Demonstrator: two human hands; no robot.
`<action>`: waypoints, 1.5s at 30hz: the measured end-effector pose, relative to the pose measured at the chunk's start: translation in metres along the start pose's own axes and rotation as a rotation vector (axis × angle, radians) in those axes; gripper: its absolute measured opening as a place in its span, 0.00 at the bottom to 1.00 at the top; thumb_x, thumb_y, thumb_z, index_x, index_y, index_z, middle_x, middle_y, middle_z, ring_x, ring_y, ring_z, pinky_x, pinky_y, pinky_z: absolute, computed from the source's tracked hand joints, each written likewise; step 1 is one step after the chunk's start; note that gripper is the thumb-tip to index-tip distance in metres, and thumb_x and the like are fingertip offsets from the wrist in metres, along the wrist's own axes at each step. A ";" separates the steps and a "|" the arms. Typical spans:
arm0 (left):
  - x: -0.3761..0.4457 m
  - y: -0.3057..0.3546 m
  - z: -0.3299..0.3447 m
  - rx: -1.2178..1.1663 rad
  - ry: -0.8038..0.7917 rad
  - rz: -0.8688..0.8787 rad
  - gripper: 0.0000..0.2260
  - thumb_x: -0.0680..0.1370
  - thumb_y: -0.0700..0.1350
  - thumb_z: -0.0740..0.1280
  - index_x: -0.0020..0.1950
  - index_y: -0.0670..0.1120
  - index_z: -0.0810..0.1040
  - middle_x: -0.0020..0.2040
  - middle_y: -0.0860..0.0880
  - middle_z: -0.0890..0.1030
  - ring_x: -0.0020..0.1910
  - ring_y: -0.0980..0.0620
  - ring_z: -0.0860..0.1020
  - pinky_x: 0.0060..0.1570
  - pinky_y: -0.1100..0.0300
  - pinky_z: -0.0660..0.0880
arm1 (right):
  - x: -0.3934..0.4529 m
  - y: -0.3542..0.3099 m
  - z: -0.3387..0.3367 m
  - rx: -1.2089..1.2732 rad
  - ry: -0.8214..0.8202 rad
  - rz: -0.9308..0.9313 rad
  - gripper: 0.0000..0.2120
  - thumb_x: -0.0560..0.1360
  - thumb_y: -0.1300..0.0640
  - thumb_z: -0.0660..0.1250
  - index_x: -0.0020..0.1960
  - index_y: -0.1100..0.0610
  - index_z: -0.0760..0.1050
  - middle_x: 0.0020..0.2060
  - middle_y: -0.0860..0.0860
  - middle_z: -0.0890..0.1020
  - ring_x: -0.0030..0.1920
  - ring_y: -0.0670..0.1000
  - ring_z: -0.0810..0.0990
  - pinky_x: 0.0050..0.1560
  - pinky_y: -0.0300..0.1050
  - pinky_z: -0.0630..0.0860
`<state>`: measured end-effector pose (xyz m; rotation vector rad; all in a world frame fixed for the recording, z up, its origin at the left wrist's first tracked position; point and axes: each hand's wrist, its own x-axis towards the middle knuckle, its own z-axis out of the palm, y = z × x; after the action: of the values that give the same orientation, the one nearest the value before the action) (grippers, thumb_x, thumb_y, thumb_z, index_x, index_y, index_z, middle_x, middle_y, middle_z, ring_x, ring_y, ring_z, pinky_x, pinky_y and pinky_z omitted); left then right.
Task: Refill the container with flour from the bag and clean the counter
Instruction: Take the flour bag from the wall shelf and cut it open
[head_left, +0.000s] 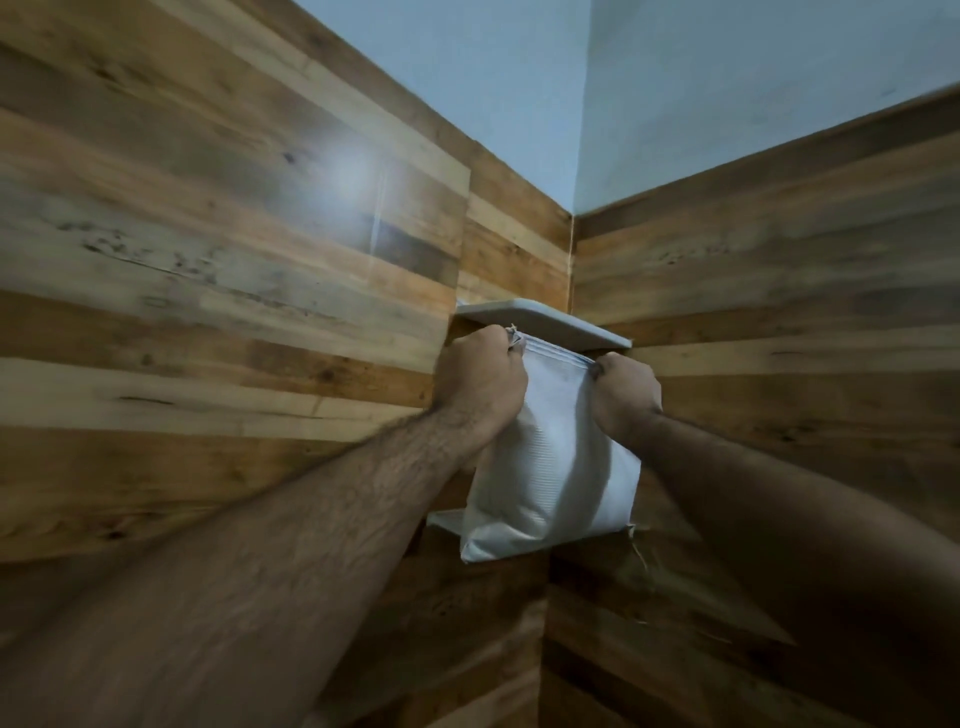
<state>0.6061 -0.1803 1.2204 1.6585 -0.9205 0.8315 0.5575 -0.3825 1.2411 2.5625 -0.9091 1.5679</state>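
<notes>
Currently both forearms reach up and forward into a wall corner, and each hand has a closed grip on a top corner of the flour bag (550, 457). Left hand (480, 387) is fisted round the upper-left corner, right hand (626, 392) round the upper-right; neither is clearly nearer, the load is split evenly. Key relation: the bag hangs straight down from the two grips, long axis vertical, sewn top edge stretched taut and roughly level between the fists. Its bottom edge sits at the front lip of the lower corner shelf (444, 519); can't tell if it rests on the shelf or is already lifted clear. Upper corner shelf (545, 325) sits just behind and above the top seam, so headroom looks tight: my read is the bag has to come out toward the body and down, not up. Materials: the bag is white woven sacking with a fine ribbed weave, bulging low where the flour sits, slack higher up, loose threads fraying at the lower-right corner. Both shelves are thin, pale, smooth slabs. Behind them is glossy wood-plank wall panelling (208, 260) with a light glare, and a pale blue painted wall (727, 104) above. No container or desk in view; refill not yet started.
</notes>
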 end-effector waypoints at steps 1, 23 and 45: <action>-0.007 0.014 -0.006 -0.015 -0.013 0.019 0.14 0.88 0.50 0.62 0.46 0.46 0.76 0.45 0.48 0.78 0.46 0.47 0.75 0.44 0.55 0.68 | -0.007 0.006 -0.012 0.008 0.005 -0.008 0.14 0.83 0.61 0.56 0.52 0.59 0.81 0.52 0.59 0.86 0.54 0.64 0.83 0.49 0.51 0.77; -0.553 0.076 -0.067 0.000 -0.555 -0.156 0.16 0.83 0.54 0.60 0.37 0.50 0.70 0.31 0.45 0.77 0.31 0.42 0.76 0.33 0.52 0.66 | -0.503 0.215 -0.133 -0.111 -0.867 -0.021 0.12 0.83 0.59 0.59 0.48 0.54 0.81 0.46 0.51 0.85 0.46 0.54 0.84 0.49 0.53 0.83; -0.725 0.045 -0.125 0.066 -0.896 -0.561 0.11 0.76 0.57 0.79 0.53 0.54 0.87 0.43 0.55 0.87 0.39 0.61 0.83 0.41 0.61 0.78 | -0.672 0.226 -0.137 -0.220 -1.097 -0.168 0.12 0.83 0.54 0.61 0.65 0.49 0.75 0.49 0.52 0.85 0.45 0.55 0.84 0.30 0.42 0.76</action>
<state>0.2152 0.0588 0.6424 2.2310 -0.9148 -0.3139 0.1144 -0.2138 0.6965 3.1015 -0.7412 -0.1045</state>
